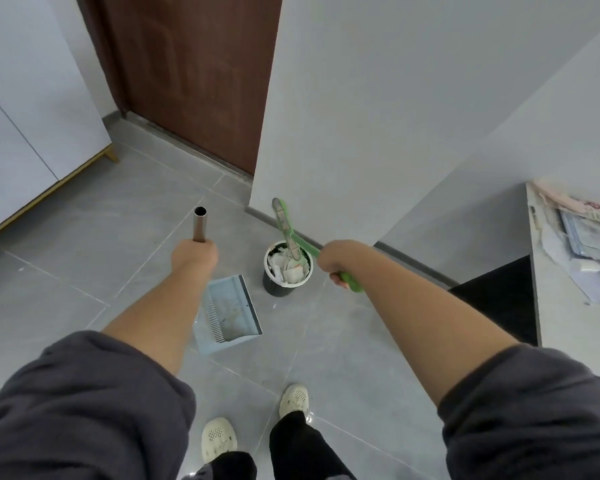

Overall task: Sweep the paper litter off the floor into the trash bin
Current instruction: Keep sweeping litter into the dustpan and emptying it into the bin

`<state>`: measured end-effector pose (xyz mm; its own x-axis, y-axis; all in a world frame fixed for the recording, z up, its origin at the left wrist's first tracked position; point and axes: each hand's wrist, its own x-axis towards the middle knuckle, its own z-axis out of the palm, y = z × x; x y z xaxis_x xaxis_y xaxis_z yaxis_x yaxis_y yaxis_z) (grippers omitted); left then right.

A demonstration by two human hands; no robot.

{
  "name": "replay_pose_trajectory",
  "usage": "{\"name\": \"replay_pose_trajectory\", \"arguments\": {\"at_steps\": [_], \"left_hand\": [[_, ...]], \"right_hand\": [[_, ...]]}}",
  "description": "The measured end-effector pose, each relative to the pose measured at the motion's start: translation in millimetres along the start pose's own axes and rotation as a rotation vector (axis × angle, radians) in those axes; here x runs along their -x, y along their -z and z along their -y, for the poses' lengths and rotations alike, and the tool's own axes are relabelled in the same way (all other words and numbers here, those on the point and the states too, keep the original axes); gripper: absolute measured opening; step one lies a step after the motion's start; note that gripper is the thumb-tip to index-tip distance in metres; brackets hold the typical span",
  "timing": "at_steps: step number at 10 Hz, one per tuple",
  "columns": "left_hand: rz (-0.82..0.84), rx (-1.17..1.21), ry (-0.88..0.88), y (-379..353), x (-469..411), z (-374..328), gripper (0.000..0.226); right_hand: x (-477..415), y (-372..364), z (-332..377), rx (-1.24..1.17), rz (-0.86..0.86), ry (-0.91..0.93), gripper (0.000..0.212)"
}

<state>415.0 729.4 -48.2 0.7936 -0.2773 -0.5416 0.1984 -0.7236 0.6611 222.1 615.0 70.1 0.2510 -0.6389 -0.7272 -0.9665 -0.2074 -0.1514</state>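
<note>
The pole (199,225) of the dustpan (227,311) is gripped tight by the left hand (194,256), so the pan is kept flat. Green tongs (291,233) are squeezed by the right hand (338,263) over the bin (286,270), where the paper (290,268) is dropped.

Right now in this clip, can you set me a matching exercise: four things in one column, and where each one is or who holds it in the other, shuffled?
Things:
1. dustpan tray
2. green-handled brush
3. metal handle tube
4. trash bin

Places or states:
A. gripped by the left hand
B. standing on the floor near the wall, full of paper
C. held by the right hand, head over the bin
D. lying on the grey tiles, looks free of litter

Pairs: 1-D, 2-C, 3-A, 4-B
</note>
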Motion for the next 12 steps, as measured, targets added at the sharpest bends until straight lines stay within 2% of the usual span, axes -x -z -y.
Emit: {"name": "replay_pose_trajectory", "arguments": {"at_steps": [1,2,3,4,5,6,7,9,10,11,12], "left_hand": [[0.029,0.044,-0.004,44,15,6,0.025],[-0.017,0.036,-0.019,60,-1,28,0.022],[-0.049,-0.001,-0.011,73,-15,56,0.023],[-0.059,-0.061,-0.009,76,-33,80,0.027],[-0.080,-0.101,-0.001,75,-54,99,0.025],[-0.101,-0.143,0.004,69,-74,116,0.026],[-0.103,-0.184,0.011,59,-87,134,0.031],[-0.104,-0.214,0.016,45,-101,154,0.035],[-0.037,-0.231,0.038,38,-100,167,0.036],[-0.005,-0.219,0.085,37,-95,175,0.035],[0.004,-0.211,0.098,41,-90,176,0.034]], "right_hand": [[-5,-4,33,0.060,-0.002,0.038,0.031],[-16,-17,66,0.168,0.043,0.025,0.030],[-49,-41,84,0.199,0.113,0.056,0.021],[-91,-69,90,0.334,0.170,0.076,0.017],[-108,-92,101,0.458,0.142,0.108,0.021],[-138,-122,97,0.566,0.071,0.094,0.033],[-171,-147,93,0.612,0.091,0.084,0.036],[-202,-151,91,0.649,0.188,0.050,0.033],[-203,-166,86,0.661,0.225,0.086,0.030],[-196,-180,76,0.664,0.260,0.123,0.015],[-188,-184,70,0.671,0.334,0.113,0.021]]}}
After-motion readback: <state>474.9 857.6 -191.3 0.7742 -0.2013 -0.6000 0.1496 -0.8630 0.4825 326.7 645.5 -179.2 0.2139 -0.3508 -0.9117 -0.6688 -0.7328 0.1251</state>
